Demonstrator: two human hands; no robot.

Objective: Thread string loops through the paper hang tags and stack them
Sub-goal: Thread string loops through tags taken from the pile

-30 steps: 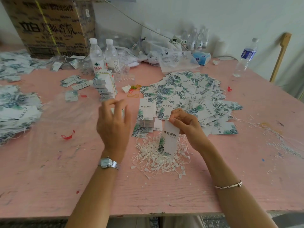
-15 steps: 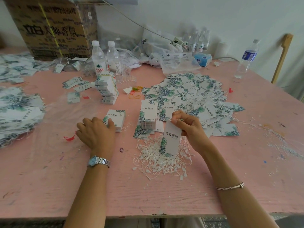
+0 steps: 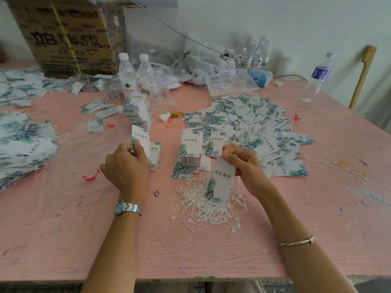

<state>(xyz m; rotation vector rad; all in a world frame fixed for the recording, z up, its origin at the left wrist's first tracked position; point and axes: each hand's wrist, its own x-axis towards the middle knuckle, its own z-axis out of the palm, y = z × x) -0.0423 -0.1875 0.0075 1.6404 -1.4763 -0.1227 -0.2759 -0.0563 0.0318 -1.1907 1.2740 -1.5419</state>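
My left hand (image 3: pixel 127 168) pinches a white leaf-printed hang tag (image 3: pixel 140 142) by its lower end and holds it upright, just above a small stack of tags (image 3: pixel 156 155). In my right hand (image 3: pixel 243 163) the top edge of another tag (image 3: pixel 222 182) is pinched; that tag hangs down over a heap of white string loops (image 3: pixel 207 208). A second neat stack of tags (image 3: pixel 190 153) lies between my hands. Beyond it spreads a wide pile of loose tags (image 3: pixel 249 125).
A leaning tower of bundled tags (image 3: pixel 137 111) stands before two water bottles (image 3: pixel 136 77). A cardboard box (image 3: pixel 65 37) sits back left, plastic bags (image 3: pixel 222 77) and another bottle (image 3: pixel 317 79) back right. More tags (image 3: pixel 19 142) lie at the left. The pink table edge (image 3: pixel 190 279) is near me.
My left hand dropped to the small stack, took a tag from it and now lifts it upright. My right hand has kept hold of its tag almost unmoved.
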